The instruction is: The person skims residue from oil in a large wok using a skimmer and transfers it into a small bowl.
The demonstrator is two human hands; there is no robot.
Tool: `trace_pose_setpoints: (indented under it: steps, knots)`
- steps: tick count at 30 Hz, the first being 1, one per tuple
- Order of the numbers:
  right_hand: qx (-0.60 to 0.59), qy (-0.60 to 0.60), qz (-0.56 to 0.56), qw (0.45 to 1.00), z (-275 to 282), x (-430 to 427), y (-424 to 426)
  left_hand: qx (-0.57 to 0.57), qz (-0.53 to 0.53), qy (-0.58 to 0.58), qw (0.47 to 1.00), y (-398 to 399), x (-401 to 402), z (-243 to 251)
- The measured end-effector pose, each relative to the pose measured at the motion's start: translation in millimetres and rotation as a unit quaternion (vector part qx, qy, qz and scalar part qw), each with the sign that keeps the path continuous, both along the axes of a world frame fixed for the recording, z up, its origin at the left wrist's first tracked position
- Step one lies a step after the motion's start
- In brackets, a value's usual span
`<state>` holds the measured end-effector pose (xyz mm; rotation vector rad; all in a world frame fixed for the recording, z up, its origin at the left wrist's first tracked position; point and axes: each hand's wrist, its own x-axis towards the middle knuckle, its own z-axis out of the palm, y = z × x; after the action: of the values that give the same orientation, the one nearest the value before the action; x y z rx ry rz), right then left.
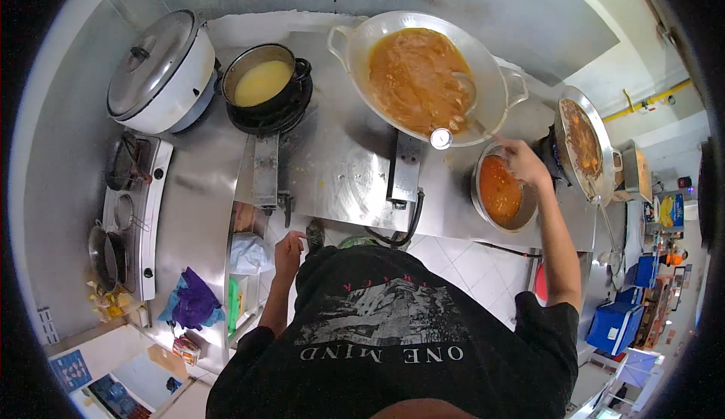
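Observation:
My right hand [522, 161] is closed around the handle of a metal ladle [467, 99], whose bowl lies in the brown sauce [419, 76] of a large two-handled metal wok [362, 93]. A round dial thermometer [441, 138] sits at the wok's near rim. Just below my right hand stands a metal pot [478, 206] of orange-red sauce [499, 189]. My left hand [290, 252] hangs by my body near the counter's front edge, fingers partly curled, with nothing seen in it.
At the left stand a black pot [263, 113] of yellow liquid, a large lidded white pot [170, 84] and a tabletop stove [150, 215] with pans. A purple cloth [195, 300] lies nearby. Another wok [603, 130], with dark contents, and a long-handled utensil [609, 232] are at the right.

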<state>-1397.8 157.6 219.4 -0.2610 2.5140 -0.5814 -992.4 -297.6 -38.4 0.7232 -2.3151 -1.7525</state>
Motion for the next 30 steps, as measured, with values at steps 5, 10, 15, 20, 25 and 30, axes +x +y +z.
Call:
trace_pose_setpoints:
  steps: [5,10,15,20,25,30]
  knots:
    - [-0.105,-0.114,-0.076,0.985,4.6,12.1,-50.9,-0.033,0.001,0.022,0.999,-4.1,-2.4,1.4]
    - [-0.197,-0.197,-0.102,0.955,-4.4,3.9,-66.8,-0.037,0.008,0.008,0.999,-10.1,1.5,3.2]
    - [-0.27,-0.215,-0.082,0.935,2.5,9.8,-82.9,-0.007,0.022,0.011,1.0,-5.6,7.5,-1.7]
    - [-0.321,-0.241,-0.099,0.91,-1.2,7.6,-84.1,-0.003,0.023,0.007,1.0,0.1,8.4,-1.2]
    - [-0.367,-0.259,-0.091,0.889,-6.0,5.2,-77.0,-0.003,0.024,0.01,1.0,0.2,9.3,4.1]
    - [-0.367,-0.214,-0.12,0.897,-5.0,0.3,-65.4,-0.017,0.034,0.0,0.999,-3.4,11.4,-10.6]
